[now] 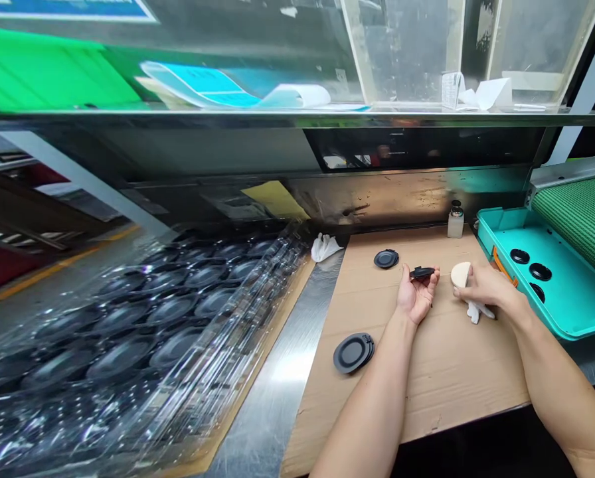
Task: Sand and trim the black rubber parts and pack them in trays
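My left hand [417, 295], palm up, has its fingers closed around a small black plastic part [422, 272], held above the cardboard sheet [427, 372]. To its right, my right hand [487, 289] grips a round cream-coloured pad [460, 275], seemingly a sponge or puff. Below that hand a crumpled white cloth [478, 311] hangs or lies; I cannot tell whether the fingers also hold it. Stacked black round lids [354, 352] rest on the cardboard left of my forearm. A smaller stack of black discs [386, 258] sits farther back.
Clear plastic trays [143, 318] full of black round parts fill the left. A teal bin [571, 285] with several black pieces stands right, beside a green conveyor belt [586, 206]. A small bottle [455, 220] stands at the back. A metal shelf edge [297, 119] crosses overhead.
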Demonstrator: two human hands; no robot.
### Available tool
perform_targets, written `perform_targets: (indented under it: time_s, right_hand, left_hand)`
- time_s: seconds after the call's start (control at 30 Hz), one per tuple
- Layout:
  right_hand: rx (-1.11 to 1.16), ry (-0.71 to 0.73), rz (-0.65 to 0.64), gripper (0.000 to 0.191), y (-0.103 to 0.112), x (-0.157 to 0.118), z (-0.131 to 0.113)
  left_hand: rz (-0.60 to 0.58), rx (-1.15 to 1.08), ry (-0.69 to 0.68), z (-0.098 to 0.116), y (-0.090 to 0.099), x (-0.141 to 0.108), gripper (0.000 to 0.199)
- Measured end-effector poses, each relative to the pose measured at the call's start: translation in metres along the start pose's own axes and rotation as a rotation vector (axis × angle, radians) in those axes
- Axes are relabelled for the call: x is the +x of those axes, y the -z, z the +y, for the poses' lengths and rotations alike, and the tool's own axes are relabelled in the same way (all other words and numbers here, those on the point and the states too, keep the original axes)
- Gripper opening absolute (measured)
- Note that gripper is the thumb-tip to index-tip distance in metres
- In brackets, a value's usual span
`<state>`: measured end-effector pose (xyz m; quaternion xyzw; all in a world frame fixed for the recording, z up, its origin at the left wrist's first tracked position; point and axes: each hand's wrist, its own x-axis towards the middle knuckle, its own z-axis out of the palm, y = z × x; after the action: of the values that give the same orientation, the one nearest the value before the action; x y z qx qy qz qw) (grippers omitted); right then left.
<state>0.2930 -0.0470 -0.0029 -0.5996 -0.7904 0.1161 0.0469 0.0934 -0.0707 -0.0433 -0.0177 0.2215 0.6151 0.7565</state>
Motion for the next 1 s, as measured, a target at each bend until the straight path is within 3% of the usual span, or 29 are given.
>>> perform_targets:
  time_s: [0.07, 0.13, 0.23, 0.3, 0.4, 0.63, 0.73, 0.87, 1.0]
  right_hand:
    - [-0.05, 0.077, -0.124, 0.037, 0.002, -0.003, 0.0]
    - [-0.028, 0.187, -0.159, 0.017, 0.003, -0.005, -0.001]
    - [0.174, 0.336, -0.045, 0.026, 0.004, -0.005, -0.005]
    - [0.316, 0.342, 0.048, 0.03, 0.003, -0.004, -0.009]
    - [0.46, 0.297, 0.148, 0.02, 0.001, -0.001, -0.015]
    - [0.377, 0.318, 0.214, 0.026, -0.001, -0.006, -0.026]
    - [0.392, 0.262, 0.324, 0.028, -0.004, -0.002, -0.028]
    - [0.274, 0.124, 0.472, 0.033, 0.01, 0.04, -0.032]
    - [0.055, 0.005, 0.461, 0.035, 0.058, 0.113, -0.024]
  left_hand:
    - [0.006, 0.021, -0.002, 0.0, 0.001, 0.001, 0.065]
    - [0.009, 0.085, -0.011, -0.001, 0.002, 0.002, 0.067]
    - [0.019, 0.272, -0.069, -0.009, 0.003, 0.003, 0.068]
    - [0.009, 0.407, -0.113, -0.017, 0.004, 0.004, 0.065]
    - [-0.013, 0.552, -0.151, -0.027, 0.003, 0.004, 0.063]
    - [-0.014, 0.66, -0.245, -0.035, 0.006, 0.006, 0.061]
    - [-0.005, 0.631, -0.317, -0.036, 0.007, 0.006, 0.061]
    - [-0.016, 0.591, -0.299, -0.037, 0.004, 0.006, 0.064]
    - [-0.04, 0.534, -0.269, -0.035, 0.004, 0.008, 0.064]
